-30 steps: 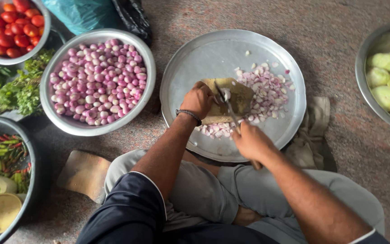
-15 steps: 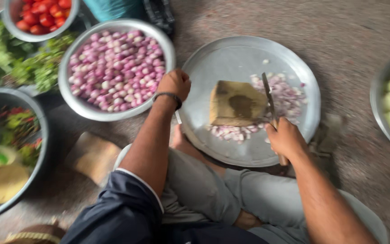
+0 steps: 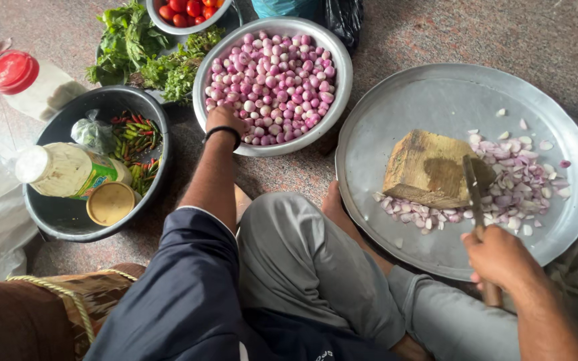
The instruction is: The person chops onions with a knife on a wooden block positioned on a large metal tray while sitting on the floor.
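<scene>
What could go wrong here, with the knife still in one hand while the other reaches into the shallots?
The right hand holds the knife with its blade over the wooden block while the left hand reaches into the shallot bowl; looking away might let the blade slip. The bare foot touches the tray, close to the blade.

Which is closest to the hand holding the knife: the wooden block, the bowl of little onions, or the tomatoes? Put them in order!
From the right hand, in the head view:
1. Wooden block, just above it on the big metal tray.
2. Bowl of little onions, farther off to the upper left, where the left hand reaches.
3. Tomatoes, farthest, at the top edge.
</scene>
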